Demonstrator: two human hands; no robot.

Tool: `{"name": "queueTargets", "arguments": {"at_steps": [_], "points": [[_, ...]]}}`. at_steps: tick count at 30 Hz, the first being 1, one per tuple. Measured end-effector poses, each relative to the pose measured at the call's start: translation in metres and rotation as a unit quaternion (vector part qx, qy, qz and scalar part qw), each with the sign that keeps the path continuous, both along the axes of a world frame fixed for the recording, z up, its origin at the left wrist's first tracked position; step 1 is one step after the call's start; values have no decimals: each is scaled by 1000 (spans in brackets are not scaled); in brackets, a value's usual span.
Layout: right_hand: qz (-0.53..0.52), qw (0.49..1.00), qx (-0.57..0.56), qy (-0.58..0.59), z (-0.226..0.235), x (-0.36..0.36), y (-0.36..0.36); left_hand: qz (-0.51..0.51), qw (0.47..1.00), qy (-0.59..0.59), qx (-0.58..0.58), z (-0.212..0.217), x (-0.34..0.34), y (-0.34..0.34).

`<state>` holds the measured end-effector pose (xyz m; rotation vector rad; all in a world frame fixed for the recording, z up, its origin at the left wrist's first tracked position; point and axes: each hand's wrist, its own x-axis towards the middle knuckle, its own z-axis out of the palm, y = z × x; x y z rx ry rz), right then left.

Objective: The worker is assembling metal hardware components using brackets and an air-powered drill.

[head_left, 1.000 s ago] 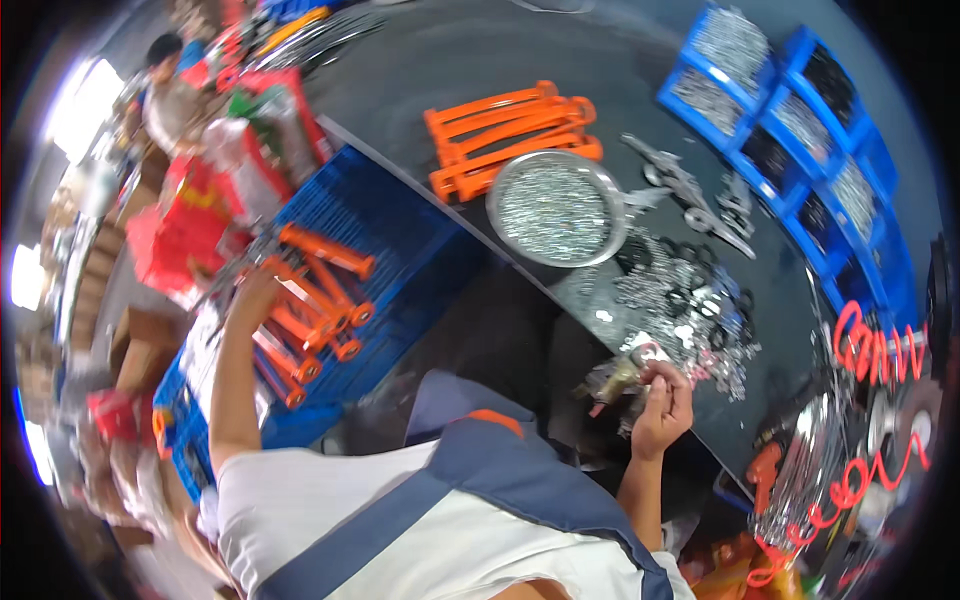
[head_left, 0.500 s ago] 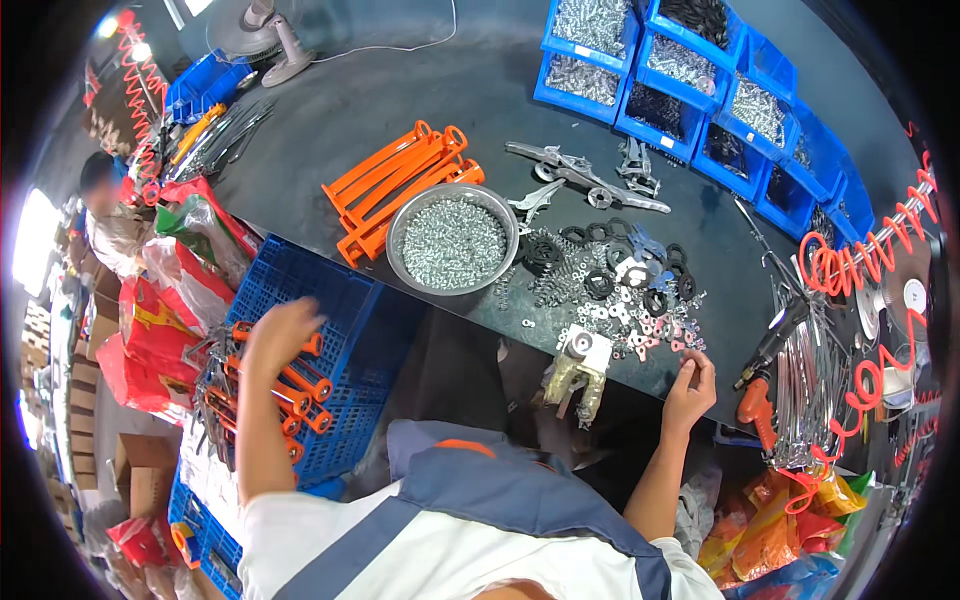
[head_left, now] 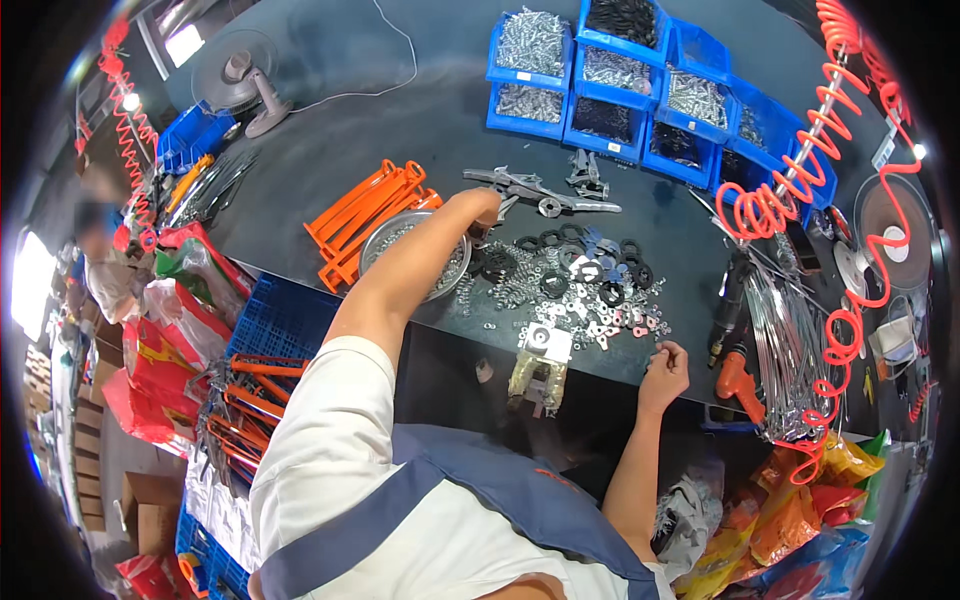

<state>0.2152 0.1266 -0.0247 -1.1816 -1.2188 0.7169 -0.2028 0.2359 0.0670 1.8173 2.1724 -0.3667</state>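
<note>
My left arm reaches forward across the metal bowl (head_left: 462, 268) of small silver hardware. My left hand (head_left: 484, 206) is beside the grey metal lever parts (head_left: 540, 192) and above the heap of black rings (head_left: 495, 264); its fingers point down and are mostly hidden. At the table's front edge, my right hand (head_left: 665, 376) is closed with curled fingers, and anything in it is too small to make out. Between the hands lie springs (head_left: 518, 284) and small silver links (head_left: 605, 325). A fixture with a white top plate (head_left: 546, 342) stands at the edge.
Orange frames (head_left: 365, 215) lie behind the bowl. Blue bins (head_left: 600, 125) of hardware stand at the back. On the right are an orange-handled power driver (head_left: 738, 380), metal rods (head_left: 785, 350) and red coiled hoses (head_left: 752, 210). A blue crate (head_left: 285, 318) with orange parts is at the left.
My left hand has swung from the orange parts at the crate forward and right, over the bowl to the grey parts. My right hand stays by the table edge, its fingers more curled. The view has shifted.
</note>
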Motion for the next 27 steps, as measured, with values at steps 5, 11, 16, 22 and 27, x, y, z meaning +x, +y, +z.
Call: {"name": "queueTargets", "arguments": {"at_steps": [5, 11, 16, 22, 27], "points": [[5, 997, 63, -43, -5, 3, 1, 131, 949, -266, 107, 47, 16, -20], [35, 997, -8, 73, 22, 4, -12, 120, 802, -577, 97, 84, 22, -74], [70, 925, 259, -270, 120, -30, -62, 4, 730, -683, 8, 92, 86, -162], [313, 848, 297, -306, 133, -46, -99, -6, 640, -742, -201, 68, 126, -227], [243, 893, 172, -337, 120, -50, -111, 58, 715, -652, 246, 32, 129, -253]]}}
